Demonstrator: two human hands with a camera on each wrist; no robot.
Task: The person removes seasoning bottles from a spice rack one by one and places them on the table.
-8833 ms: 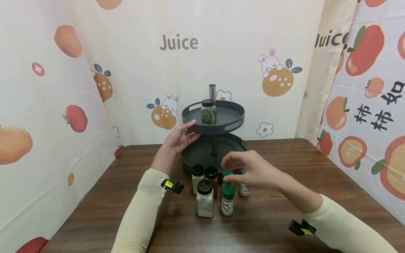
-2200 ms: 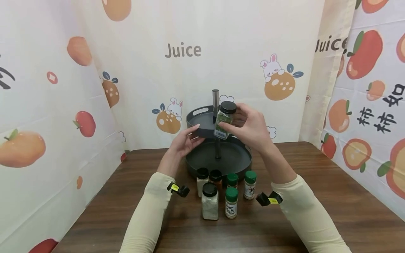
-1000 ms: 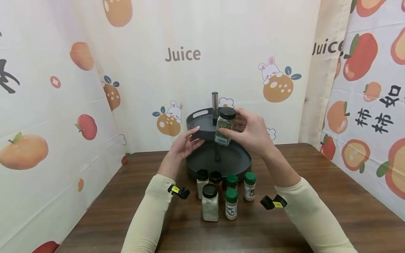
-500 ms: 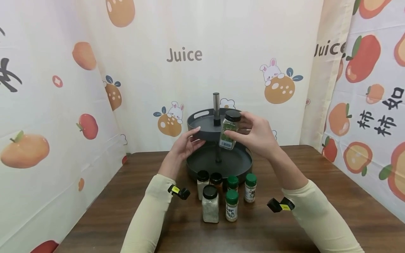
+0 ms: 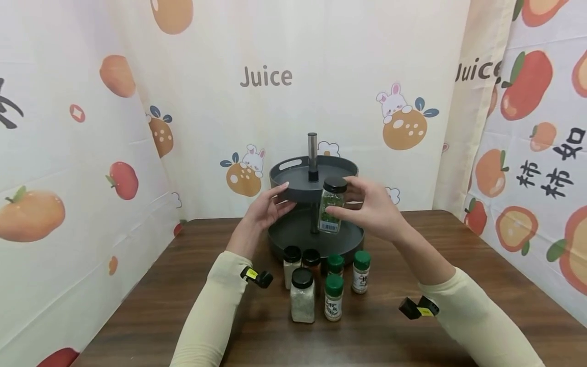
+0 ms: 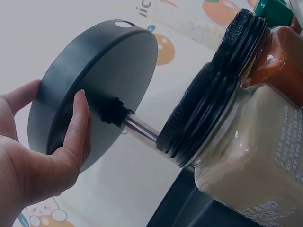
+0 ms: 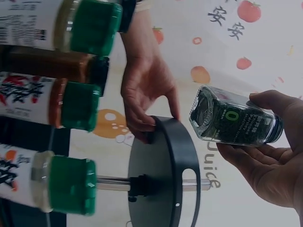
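My right hand [image 5: 378,209] holds a clear spice jar [image 5: 327,200] of green dried herbs with a black lid, thumb on the near side and fingers on the far side. In the head view the jar overlaps the upper tray's front edge and the lower tray. My left hand [image 5: 261,214] grips the left front of the dark upper tray [image 5: 302,195], part of a two-tier stand. In the left wrist view the left thumb and fingers [image 6: 75,125] bracket the tray's wall. The upper tray [image 7: 182,146] shows nothing standing on it. Below is the lower tray [image 5: 293,229].
Several jars stand in front of the stand: black-lidded ones, including a front jar [image 5: 302,303] of pale contents, and green-capped ones, such as a front shaker [image 5: 333,306] and a right shaker [image 5: 361,278]. All are on the brown wooden table [image 5: 403,326]. Printed curtains [image 5: 321,61] surround it.
The herb jar stood on the upper tray at first; my right hand has since lifted it off and lowered it forward, turning it more upright. My left hand keeps its place on the tray.
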